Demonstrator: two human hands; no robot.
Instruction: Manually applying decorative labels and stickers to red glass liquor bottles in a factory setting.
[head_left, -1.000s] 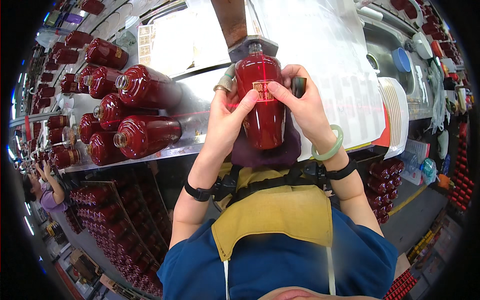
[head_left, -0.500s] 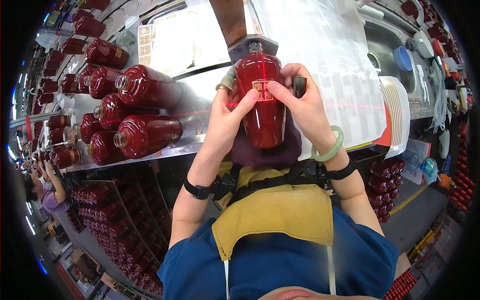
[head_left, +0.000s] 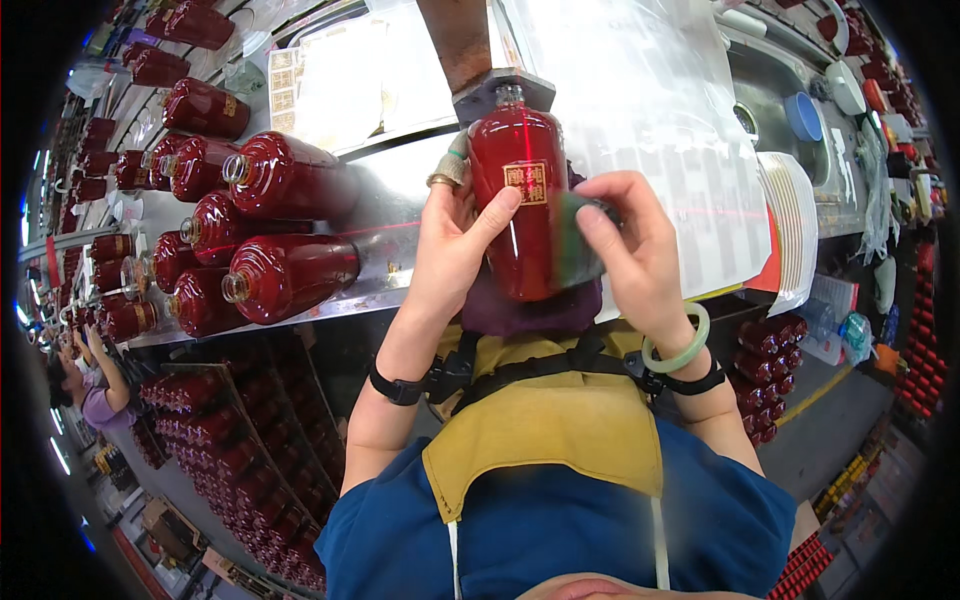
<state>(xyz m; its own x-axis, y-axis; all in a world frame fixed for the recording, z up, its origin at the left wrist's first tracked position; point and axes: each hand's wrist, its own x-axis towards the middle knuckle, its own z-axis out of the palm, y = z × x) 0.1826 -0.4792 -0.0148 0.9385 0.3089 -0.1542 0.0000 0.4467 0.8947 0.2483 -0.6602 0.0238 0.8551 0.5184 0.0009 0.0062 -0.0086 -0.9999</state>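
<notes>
Glossy red glass bottle with a clear neck lies in front of me, its mouth pointing away and its base toward my body, on a dark purple cloth pad. My left hand grasps it from the left, the thumb pressed at the edge of a square gold-printed label that faces up, the other fingers wrapped around the side and partly hidden. A pale fabric finger cover shows on that hand. My right hand is off to the right, pinching a dark green, flat-looking piece against or just beside the bottle's lower right side; it is too blurred for me to tell whether they touch. A pale green ring-shaped bangle circles my right wrist. Beyond the neck sits a grey angular block under a rusty brown metal bar. More red bottles cluster on the shiny metal tabletop to my left, and translucent white sheeting covers the surface to my right.
</notes>
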